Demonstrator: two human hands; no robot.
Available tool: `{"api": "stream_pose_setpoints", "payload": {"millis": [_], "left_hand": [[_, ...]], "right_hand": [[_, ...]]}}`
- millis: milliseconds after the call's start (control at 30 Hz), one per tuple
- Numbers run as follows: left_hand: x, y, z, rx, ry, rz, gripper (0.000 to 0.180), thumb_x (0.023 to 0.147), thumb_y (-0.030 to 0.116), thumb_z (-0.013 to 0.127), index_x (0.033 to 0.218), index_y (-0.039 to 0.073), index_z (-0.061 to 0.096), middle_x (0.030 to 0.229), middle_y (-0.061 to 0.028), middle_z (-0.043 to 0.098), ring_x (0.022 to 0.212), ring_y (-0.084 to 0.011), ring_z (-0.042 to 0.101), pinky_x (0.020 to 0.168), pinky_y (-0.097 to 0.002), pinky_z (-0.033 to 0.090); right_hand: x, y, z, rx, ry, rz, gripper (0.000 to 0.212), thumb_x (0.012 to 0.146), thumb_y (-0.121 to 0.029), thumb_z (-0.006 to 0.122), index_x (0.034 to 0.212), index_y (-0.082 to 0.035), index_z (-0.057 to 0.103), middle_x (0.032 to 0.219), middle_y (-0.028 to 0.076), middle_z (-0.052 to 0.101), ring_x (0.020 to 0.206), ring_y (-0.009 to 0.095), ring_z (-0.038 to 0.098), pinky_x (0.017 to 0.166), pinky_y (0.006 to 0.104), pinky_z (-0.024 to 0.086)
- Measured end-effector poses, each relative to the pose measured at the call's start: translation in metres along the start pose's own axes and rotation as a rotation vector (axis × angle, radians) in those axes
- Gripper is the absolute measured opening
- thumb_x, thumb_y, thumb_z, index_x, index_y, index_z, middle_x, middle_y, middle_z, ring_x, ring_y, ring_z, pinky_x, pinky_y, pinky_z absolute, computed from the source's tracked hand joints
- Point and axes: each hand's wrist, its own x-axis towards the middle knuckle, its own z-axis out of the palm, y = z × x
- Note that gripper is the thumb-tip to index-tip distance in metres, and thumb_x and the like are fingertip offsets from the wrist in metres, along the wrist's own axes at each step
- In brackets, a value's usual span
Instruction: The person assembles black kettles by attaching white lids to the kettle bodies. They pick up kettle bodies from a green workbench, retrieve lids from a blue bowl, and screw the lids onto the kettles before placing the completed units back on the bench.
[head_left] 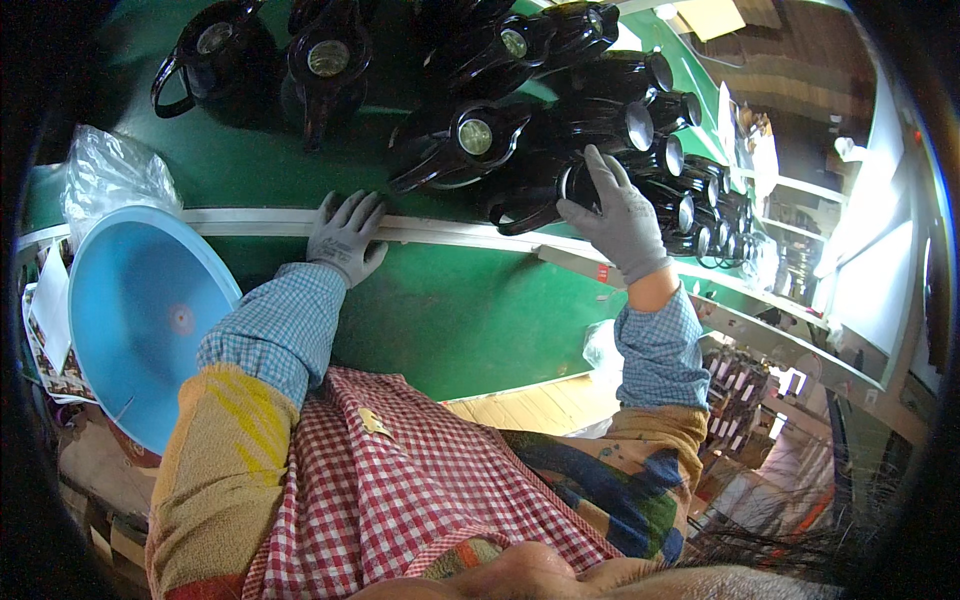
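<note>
My left hand (pixel 347 237), in a grey glove, lies palm down on the white rail (pixel 430 229) along the green bench's edge. Its fingers are apart and hold nothing. At the bench's right part, my right hand (pixel 625 222), gloved in the same grey, has its thumb and fingers around the side of a glossy black jug (pixel 572 184). This jug's looped handle reaches left over the rail; much of its body is hidden by the hand and the dark jugs behind. Just beyond, between my hands, stands another black jug (pixel 470 145) with a round pale disc on top.
Several more black jugs (pixel 325 65) stand across the far side, with a dense group (pixel 705 205) at the right. A blue basin (pixel 150 310) tilts at my left, beside a clear plastic bag (pixel 115 180). Beyond the right end are metal frames (pixel 800 345).
</note>
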Motion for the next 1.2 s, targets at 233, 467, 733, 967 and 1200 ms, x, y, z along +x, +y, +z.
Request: {"api": "stream_pose_setpoints", "payload": {"millis": [233, 467, 733, 967, 1200], "left_hand": [[-0.003, -0.004, 0.006, -0.023, 0.066, 0.014, 0.068, 0.097, 0.05, 0.05, 0.155, 0.015, 0.037, 0.162, -0.0052, 0.032, 0.151, -0.022, 0.027, 0.127, -0.0527, 0.008], [-0.002, -0.004, 0.008, -0.016, 0.053, 0.014, 0.068, 0.099, 0.051, 0.046, 0.156, 0.017, 0.034, 0.163, -0.0048, 0.031, 0.152, -0.0217, 0.025, 0.127, -0.0527, 0.008], [-0.001, -0.002, 0.004, -0.023, 0.035, 0.0, 0.067, 0.099, 0.051, 0.047, 0.156, 0.017, 0.035, 0.163, -0.0042, 0.031, 0.151, -0.0209, 0.025, 0.127, -0.0524, 0.008], [0.001, -0.007, 0.017, -0.101, 0.149, 0.035, 0.074, 0.091, 0.048, 0.058, 0.153, 0.013, 0.039, 0.16, -0.009, 0.035, 0.149, -0.0281, 0.029, 0.126, -0.0554, 0.012], [0.002, -0.008, 0.024, -0.086, 0.203, 0.056, 0.073, 0.09, 0.047, 0.06, 0.151, 0.012, 0.042, 0.159, -0.0085, 0.037, 0.149, -0.0287, 0.031, 0.125, -0.0571, 0.015]], "right_hand": [[0.0, 0.018, 0.01, -0.038, 0.057, -0.342, 0.091, 0.074, -0.026, 0.083, 0.154, -0.022, 0.041, 0.156, 0.017, 0.041, 0.129, 0.044, 0.053, 0.107, 0.0494, 0.048], [0.004, -0.016, -0.005, -0.185, -0.046, 0.149, 0.08, 0.089, -0.061, 0.064, 0.15, -0.012, 0.046, 0.135, 0.022, 0.057, 0.109, 0.04, 0.065, 0.093, 0.0498, 0.053], [-0.005, 0.024, 0.001, 0.006, 0.26, 0.025, 0.07, 0.098, -0.056, 0.054, 0.149, -0.01, 0.047, 0.13, 0.023, 0.064, 0.116, 0.04, 0.063, 0.098, 0.048, 0.049], [-0.017, 0.002, -0.02, 0.303, 0.076, 0.198, 0.071, 0.098, -0.058, 0.054, 0.145, -0.005, 0.051, 0.121, 0.025, 0.067, 0.115, 0.038, 0.065, 0.098, 0.0449, 0.049], [-0.011, 0.031, 0.008, -0.087, 0.217, -0.224, 0.083, 0.086, -0.058, 0.068, 0.151, -0.012, 0.045, 0.142, 0.026, 0.054, 0.124, 0.04, 0.058, 0.097, 0.0479, 0.052]]}}
